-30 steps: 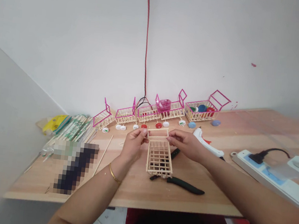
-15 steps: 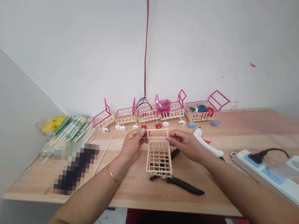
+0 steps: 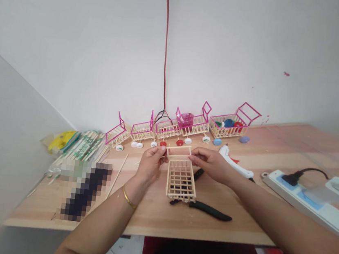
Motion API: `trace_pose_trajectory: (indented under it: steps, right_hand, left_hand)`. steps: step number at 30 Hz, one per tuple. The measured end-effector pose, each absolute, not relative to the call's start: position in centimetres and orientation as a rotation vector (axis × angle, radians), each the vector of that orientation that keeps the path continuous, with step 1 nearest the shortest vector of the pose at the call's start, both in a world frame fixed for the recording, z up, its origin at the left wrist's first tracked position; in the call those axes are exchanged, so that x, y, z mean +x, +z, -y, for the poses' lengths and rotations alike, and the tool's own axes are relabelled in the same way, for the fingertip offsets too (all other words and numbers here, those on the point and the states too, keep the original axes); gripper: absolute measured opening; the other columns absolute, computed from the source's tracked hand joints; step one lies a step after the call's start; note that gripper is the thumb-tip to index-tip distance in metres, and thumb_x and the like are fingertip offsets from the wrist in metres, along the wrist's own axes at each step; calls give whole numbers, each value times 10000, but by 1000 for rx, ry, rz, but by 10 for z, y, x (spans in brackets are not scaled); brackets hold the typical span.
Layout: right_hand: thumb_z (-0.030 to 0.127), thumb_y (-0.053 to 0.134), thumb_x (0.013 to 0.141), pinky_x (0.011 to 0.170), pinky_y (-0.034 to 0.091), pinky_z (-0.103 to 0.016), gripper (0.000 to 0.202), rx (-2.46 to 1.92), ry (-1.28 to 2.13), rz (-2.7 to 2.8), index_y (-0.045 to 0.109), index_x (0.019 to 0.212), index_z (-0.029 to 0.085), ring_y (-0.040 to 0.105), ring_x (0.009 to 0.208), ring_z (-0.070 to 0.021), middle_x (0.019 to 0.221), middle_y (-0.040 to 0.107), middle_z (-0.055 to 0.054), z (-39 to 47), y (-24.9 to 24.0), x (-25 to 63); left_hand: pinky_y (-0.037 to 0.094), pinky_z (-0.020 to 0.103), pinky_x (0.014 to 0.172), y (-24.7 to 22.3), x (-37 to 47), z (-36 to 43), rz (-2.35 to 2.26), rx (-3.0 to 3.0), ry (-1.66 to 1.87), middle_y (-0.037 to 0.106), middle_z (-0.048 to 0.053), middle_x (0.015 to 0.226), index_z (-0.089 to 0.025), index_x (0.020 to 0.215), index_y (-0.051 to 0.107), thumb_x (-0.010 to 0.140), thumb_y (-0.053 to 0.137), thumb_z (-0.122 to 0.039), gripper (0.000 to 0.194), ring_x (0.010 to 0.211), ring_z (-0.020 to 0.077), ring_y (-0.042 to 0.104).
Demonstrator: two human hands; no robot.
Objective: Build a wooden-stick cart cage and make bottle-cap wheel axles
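A small cart of plain wooden sticks (image 3: 181,178), with a slatted basket and a handle frame at its far end, is between my hands. My left hand (image 3: 152,160) pinches the left side of the handle frame. On the frame's right side, the fingers of my right hand (image 3: 207,161) are closed. Beneath the cart lie dark-handled pliers (image 3: 210,210), partly hidden by its basket. A white glue gun (image 3: 234,163) rests just beyond my right forearm.
Several stick carts with magenta rims (image 3: 142,132) and bottle-cap wheels line the wall. A magenta cup (image 3: 186,120) stands among them. Bundled sticks (image 3: 85,145) and a pixelated dark object (image 3: 85,195) lie left. A white power strip (image 3: 311,202) with plugs is at right.
Almost nothing differs. Both hands keep their hold on the handle frame, and the near end of the cart has shifted very slightly.
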State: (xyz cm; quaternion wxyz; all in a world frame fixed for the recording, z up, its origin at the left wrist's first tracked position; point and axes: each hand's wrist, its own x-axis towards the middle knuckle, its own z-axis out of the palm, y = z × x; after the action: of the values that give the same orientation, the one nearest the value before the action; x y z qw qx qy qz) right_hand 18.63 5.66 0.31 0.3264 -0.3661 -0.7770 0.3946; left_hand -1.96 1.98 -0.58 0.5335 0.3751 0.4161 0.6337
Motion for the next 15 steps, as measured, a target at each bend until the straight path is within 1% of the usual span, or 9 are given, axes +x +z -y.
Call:
trace_pose_trajectory:
  steps: [15]
  right_hand:
    - [448,522,825,614,430,-268,282,-967,1052,2018,593,759,183,541,640,-142,693,611,-16,-56,3,186]
  left_hand:
    - [419,206,552,-4,-19,-19,-1007,899,1512,628,29,691,-122,700,687,641,774,-376,276,608,89,518]
